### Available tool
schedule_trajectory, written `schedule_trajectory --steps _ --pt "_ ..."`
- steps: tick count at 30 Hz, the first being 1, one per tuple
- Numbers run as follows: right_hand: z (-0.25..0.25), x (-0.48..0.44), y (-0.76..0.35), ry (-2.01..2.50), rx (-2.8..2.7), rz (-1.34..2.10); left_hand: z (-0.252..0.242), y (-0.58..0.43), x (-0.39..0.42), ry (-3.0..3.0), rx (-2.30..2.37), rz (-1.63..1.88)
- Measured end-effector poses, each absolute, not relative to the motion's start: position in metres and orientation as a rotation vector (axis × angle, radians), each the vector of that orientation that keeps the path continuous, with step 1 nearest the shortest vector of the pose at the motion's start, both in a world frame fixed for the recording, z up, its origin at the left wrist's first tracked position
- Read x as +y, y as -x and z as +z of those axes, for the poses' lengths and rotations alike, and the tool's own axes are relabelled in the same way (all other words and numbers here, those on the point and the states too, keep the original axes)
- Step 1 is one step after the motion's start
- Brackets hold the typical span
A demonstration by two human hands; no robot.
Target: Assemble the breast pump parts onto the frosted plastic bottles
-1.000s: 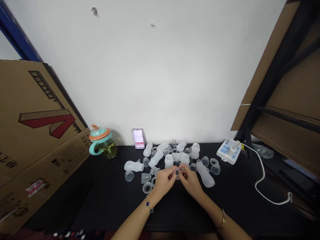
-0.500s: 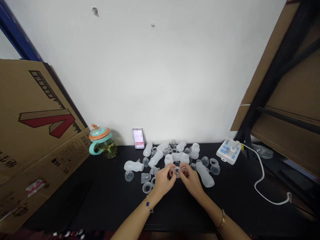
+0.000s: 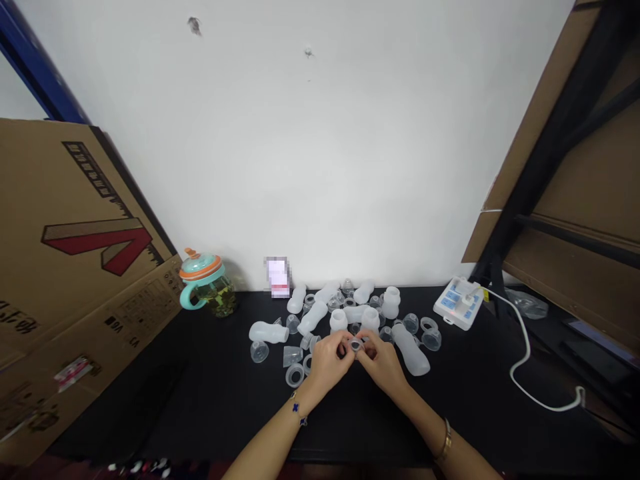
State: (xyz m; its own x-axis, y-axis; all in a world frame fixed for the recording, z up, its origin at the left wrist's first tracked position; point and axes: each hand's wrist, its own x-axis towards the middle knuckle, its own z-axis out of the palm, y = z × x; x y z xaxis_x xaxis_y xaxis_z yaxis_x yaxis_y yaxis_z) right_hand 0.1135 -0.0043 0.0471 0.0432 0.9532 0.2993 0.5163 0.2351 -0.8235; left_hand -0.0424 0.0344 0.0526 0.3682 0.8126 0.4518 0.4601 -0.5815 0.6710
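Observation:
My left hand and my right hand meet at the front of a cluster of parts, fingers closed. Between their fingertips they pinch a small translucent bottle collar ring, its round opening turned toward me. The fingers cover much of its rim. Just beyond stand two squat frosted bottles. To the right of my right hand lies a long frosted bottle. Left of my left hand are a loose ring and a clear cup-like cap.
More frosted bottles and clear domed caps lie about the black table. A teapot and a lit phone stand behind, at the left. A power strip with a white cable is at the right. Cardboard flanks the left side.
The collar ring has tilted between my fingertips, and its opening shows darker. Both hands stay in nearly the same place. The rest lies as before.

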Motion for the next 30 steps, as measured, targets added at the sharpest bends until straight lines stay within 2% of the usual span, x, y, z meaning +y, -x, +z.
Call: schedule_trajectory --steps 30 --pt "0.0470 -0.0044 -0.1150 1.402 -1.576 0.608 0.0519 0.0450 0.0342 -2.247 1.055 1.115"
